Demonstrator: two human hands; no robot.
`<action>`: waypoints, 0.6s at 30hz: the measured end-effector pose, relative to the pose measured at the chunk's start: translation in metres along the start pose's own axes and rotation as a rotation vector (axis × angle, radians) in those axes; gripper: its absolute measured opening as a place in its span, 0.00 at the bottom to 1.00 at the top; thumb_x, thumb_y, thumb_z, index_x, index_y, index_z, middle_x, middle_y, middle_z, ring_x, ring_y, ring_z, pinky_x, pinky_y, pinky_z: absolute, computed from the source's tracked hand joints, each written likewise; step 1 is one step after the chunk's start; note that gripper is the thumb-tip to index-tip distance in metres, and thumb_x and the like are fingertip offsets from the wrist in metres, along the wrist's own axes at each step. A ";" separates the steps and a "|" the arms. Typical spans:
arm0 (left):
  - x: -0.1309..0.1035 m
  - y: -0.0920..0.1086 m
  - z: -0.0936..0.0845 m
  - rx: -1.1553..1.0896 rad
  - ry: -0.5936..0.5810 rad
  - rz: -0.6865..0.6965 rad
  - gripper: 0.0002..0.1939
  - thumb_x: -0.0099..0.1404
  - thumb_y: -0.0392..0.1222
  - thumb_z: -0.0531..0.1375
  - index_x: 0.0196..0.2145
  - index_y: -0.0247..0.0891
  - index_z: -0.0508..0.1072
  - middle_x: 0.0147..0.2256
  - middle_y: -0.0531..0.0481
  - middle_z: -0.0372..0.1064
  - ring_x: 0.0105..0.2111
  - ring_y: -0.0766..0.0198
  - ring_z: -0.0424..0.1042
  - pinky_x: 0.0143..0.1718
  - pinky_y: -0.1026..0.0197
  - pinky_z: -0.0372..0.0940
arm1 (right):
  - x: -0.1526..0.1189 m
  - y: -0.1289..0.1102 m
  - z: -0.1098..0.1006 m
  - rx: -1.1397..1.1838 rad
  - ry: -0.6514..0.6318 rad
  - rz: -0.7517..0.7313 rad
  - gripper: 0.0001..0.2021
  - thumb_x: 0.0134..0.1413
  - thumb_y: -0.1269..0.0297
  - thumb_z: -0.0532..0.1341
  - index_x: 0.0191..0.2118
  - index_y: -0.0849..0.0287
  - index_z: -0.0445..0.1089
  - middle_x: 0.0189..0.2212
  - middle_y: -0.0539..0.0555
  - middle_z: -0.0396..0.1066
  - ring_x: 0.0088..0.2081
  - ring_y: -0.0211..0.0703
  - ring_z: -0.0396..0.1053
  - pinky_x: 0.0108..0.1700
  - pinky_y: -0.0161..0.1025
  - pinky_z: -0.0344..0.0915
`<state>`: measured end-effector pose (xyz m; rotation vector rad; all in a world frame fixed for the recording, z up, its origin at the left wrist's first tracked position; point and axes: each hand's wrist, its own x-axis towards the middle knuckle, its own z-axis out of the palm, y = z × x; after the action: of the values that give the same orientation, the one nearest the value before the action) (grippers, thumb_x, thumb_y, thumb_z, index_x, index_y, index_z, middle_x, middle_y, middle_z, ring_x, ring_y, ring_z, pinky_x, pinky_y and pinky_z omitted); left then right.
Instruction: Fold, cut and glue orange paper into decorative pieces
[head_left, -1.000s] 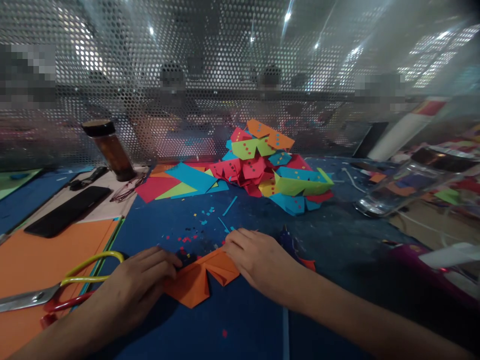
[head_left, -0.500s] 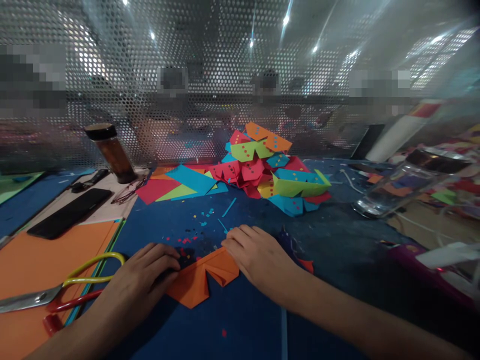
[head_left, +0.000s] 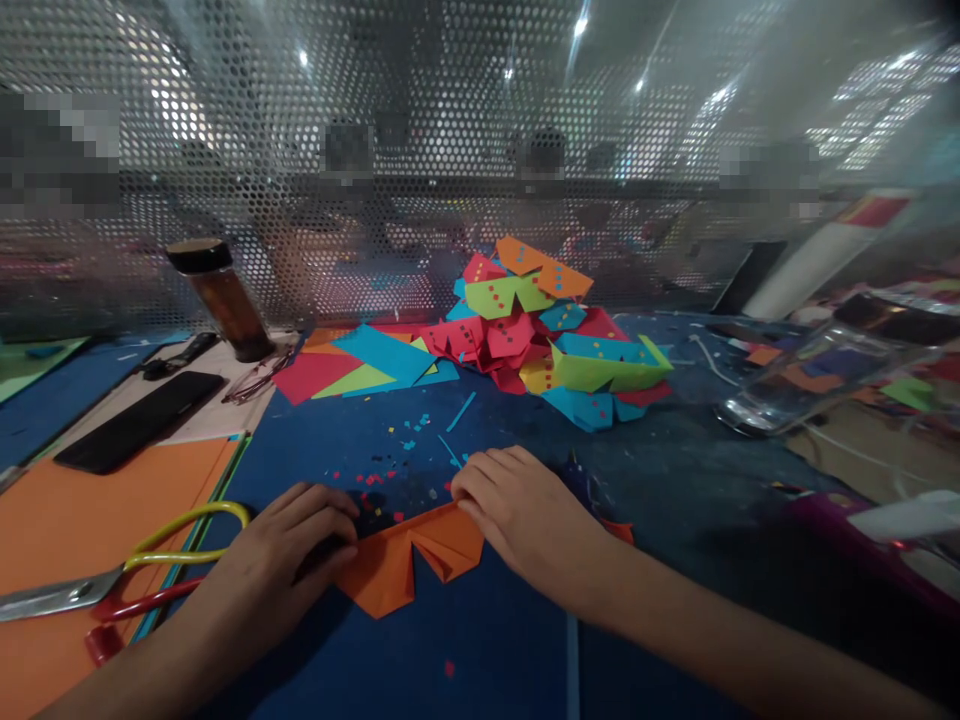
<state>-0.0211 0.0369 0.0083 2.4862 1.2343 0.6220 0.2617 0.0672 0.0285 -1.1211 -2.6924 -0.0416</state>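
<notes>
A folded orange paper (head_left: 386,575) with two pointed flaps lies on the blue table in front of me. My left hand (head_left: 300,540) has its fingers curled on the left end of the paper. The right end is pinched between the thumb and fingers of my right hand (head_left: 517,515). Both fingertip groups rest along its upper edge. Small red, blue and yellow paper bits (head_left: 379,480) are scattered just beyond the paper. Farther back stands a pile of folded, dotted colored papers (head_left: 510,335), beside flat colored sheets (head_left: 382,360).
Scissors (head_left: 82,590) lie on orange sheets (head_left: 180,465) at the left, near a black phone (head_left: 139,422) and a dark-lidded bottle (head_left: 229,305). A clear bottle (head_left: 795,365) stands tilted in view at the right. Behind is a perforated metal screen (head_left: 435,120).
The view has shifted slightly. Both hands stay on the orange paper, with my right hand a little farther right in view.
</notes>
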 end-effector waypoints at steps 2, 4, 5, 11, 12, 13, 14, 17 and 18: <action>0.000 0.001 -0.001 -0.038 0.007 -0.021 0.07 0.71 0.39 0.54 0.35 0.43 0.71 0.40 0.51 0.71 0.41 0.61 0.70 0.41 0.60 0.66 | 0.001 0.001 -0.003 0.064 0.004 0.024 0.05 0.63 0.75 0.57 0.37 0.59 0.68 0.34 0.51 0.71 0.37 0.43 0.66 0.42 0.42 0.54; 0.000 0.002 -0.002 -0.081 0.012 -0.052 0.07 0.71 0.41 0.55 0.35 0.43 0.71 0.37 0.51 0.72 0.39 0.61 0.71 0.40 0.61 0.66 | 0.003 0.002 -0.009 0.103 0.003 0.048 0.04 0.63 0.73 0.58 0.36 0.58 0.68 0.34 0.51 0.72 0.37 0.43 0.67 0.42 0.42 0.55; 0.000 0.003 -0.002 -0.104 0.015 -0.069 0.08 0.71 0.42 0.55 0.34 0.43 0.71 0.36 0.52 0.72 0.38 0.62 0.71 0.39 0.62 0.66 | 0.004 0.002 -0.012 0.113 0.004 0.062 0.04 0.63 0.72 0.59 0.36 0.58 0.69 0.34 0.51 0.72 0.37 0.43 0.68 0.42 0.42 0.55; -0.001 0.003 -0.005 -0.202 -0.055 -0.266 0.08 0.68 0.45 0.56 0.33 0.43 0.71 0.33 0.54 0.73 0.33 0.62 0.72 0.34 0.62 0.64 | 0.006 0.007 -0.027 0.176 0.029 0.112 0.05 0.64 0.69 0.60 0.36 0.58 0.71 0.35 0.51 0.73 0.39 0.43 0.69 0.42 0.41 0.57; -0.001 0.003 -0.005 -0.216 -0.079 -0.310 0.08 0.68 0.45 0.56 0.34 0.43 0.71 0.33 0.54 0.73 0.33 0.62 0.72 0.34 0.62 0.64 | 0.006 0.008 -0.028 0.188 0.030 0.114 0.05 0.64 0.69 0.59 0.36 0.58 0.71 0.35 0.51 0.73 0.39 0.43 0.69 0.42 0.41 0.57; -0.001 0.003 -0.005 -0.236 -0.099 -0.349 0.08 0.68 0.47 0.56 0.34 0.43 0.71 0.33 0.54 0.73 0.33 0.61 0.72 0.34 0.62 0.63 | 0.006 0.008 -0.029 0.199 0.032 0.120 0.05 0.64 0.69 0.59 0.36 0.57 0.71 0.35 0.51 0.73 0.39 0.43 0.69 0.42 0.41 0.57; 0.000 0.004 -0.006 -0.258 -0.115 -0.385 0.09 0.68 0.48 0.56 0.34 0.43 0.71 0.32 0.53 0.73 0.33 0.61 0.72 0.33 0.63 0.63 | 0.006 0.009 -0.030 0.212 0.038 0.129 0.04 0.64 0.69 0.60 0.36 0.57 0.71 0.36 0.51 0.73 0.39 0.43 0.69 0.43 0.41 0.58; 0.001 0.006 -0.007 -0.344 -0.139 -0.464 0.15 0.68 0.55 0.55 0.33 0.42 0.70 0.28 0.55 0.70 0.29 0.62 0.69 0.29 0.64 0.60 | 0.007 0.011 -0.034 0.268 0.100 0.193 0.02 0.62 0.67 0.61 0.39 0.57 0.71 0.38 0.51 0.74 0.40 0.44 0.70 0.44 0.43 0.60; 0.001 0.006 -0.008 -0.378 -0.144 -0.481 0.16 0.68 0.56 0.54 0.33 0.42 0.69 0.26 0.55 0.68 0.27 0.63 0.67 0.28 0.64 0.58 | 0.008 0.012 -0.036 0.302 0.136 0.223 0.02 0.62 0.67 0.61 0.39 0.56 0.71 0.38 0.51 0.74 0.41 0.44 0.71 0.45 0.43 0.61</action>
<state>-0.0202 0.0350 0.0177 1.8067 1.4328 0.4820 0.2720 0.0773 0.0644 -1.2604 -2.3405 0.3030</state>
